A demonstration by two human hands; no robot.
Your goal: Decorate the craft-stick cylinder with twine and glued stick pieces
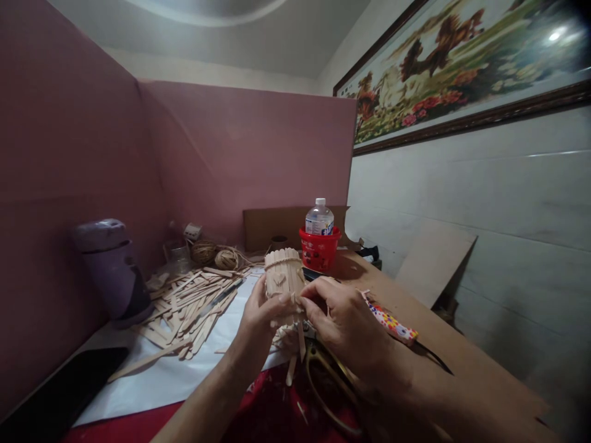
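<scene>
We held a small stick cup (286, 295) at the middle of the table (429, 314), raised above its near edge and slightly tilted, our left hand (258, 317) gripping it around its left and lower side with the thumb across the front. Our right hand (346, 317) had its thumb and fingertips drawn together at the cup's near right side, and we could not tell whether a small piece was pinched between them. The cup was built of upright flat sticks, with a twisted cord (282, 260) around it below the rim and a heart shape (279, 279) on the front. Beneath our right hand lay scissors (318, 352) with gold-coloured handles, and just to the right we had a flower-patterned handle (392, 323) with a dark cable. On the left, loose sticks (198, 311) lay heaped over white paper (157, 394), with two balls of twine at their far side, a purple container (113, 271) farther left and a dark flat object (64, 387) at the near left. Beyond the cup, slightly to the right, a clear bottle (319, 215) with a white cap stood in a red bucket (319, 255), in front of a cardboard strip (277, 223).
</scene>
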